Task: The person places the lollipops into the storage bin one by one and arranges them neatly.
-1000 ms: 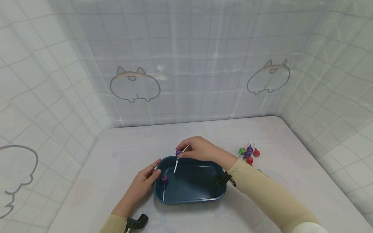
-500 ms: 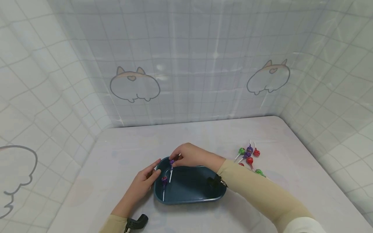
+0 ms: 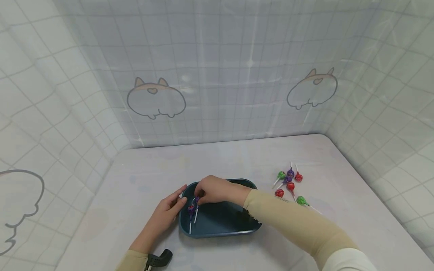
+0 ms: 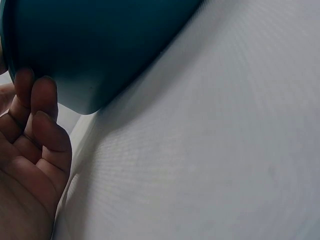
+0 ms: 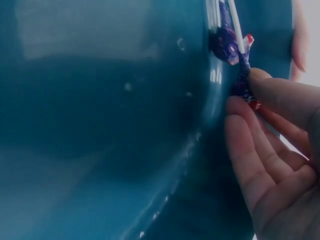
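In the head view my right hand (image 3: 215, 190) reaches into a dark teal tray (image 3: 223, 220). Its thumb and fingertips pinch the purple-wrapped head of a lollipop (image 5: 242, 82), whose white stick points toward the tray's near side. Right beside it lies another purple lollipop (image 3: 191, 209) at the tray's left end, roughly parallel. My left hand (image 3: 167, 210) holds the tray's left rim, the thumb over the edge. In the left wrist view, the fingers (image 4: 45, 97) of that hand are bent against the outer wall.
Several lollipops lie loose on the white table (image 3: 142, 180) right of the tray: a green one (image 3: 281, 175), purple ones (image 3: 290, 173), red ones (image 3: 298, 177) and another green one (image 3: 301, 200) near the right sleeve. A tiled-pattern curtain (image 3: 223, 75) stands behind the table.
My right hand has moved left and down into the tray with the purple lollipop, bringing it beside the other one. The left hand has stayed at the rim.
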`<action>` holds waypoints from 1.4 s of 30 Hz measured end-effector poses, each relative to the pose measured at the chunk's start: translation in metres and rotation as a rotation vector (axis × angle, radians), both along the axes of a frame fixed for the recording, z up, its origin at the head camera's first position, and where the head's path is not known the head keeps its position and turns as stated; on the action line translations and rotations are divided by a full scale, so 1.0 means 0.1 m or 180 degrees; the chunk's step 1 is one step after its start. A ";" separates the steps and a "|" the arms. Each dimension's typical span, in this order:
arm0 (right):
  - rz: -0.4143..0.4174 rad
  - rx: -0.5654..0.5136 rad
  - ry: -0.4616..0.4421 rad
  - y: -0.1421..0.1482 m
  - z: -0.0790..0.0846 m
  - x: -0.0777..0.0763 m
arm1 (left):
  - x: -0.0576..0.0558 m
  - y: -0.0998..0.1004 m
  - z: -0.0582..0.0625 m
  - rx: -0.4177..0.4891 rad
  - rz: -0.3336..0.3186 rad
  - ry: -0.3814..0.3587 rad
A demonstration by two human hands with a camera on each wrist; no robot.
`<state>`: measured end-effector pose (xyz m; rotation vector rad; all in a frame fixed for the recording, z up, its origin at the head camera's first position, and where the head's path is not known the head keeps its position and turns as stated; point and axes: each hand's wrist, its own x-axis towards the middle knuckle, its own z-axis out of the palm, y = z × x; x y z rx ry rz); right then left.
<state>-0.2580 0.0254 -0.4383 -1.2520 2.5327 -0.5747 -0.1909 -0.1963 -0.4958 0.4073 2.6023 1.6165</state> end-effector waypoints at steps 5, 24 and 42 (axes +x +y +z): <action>-0.0026 0.0149 0.0079 -0.05 -0.02 0.06 | -0.06 -0.05 -0.13 0.0021 -0.0008 0.0090; -0.0027 0.0260 0.0120 -0.09 -0.09 0.06 | -0.05 -0.05 -0.11 -0.0008 -0.0037 0.0140; -0.0150 0.0211 0.0003 0.01 0.06 0.07 | -0.04 -0.05 -0.10 -0.0004 0.0000 0.0089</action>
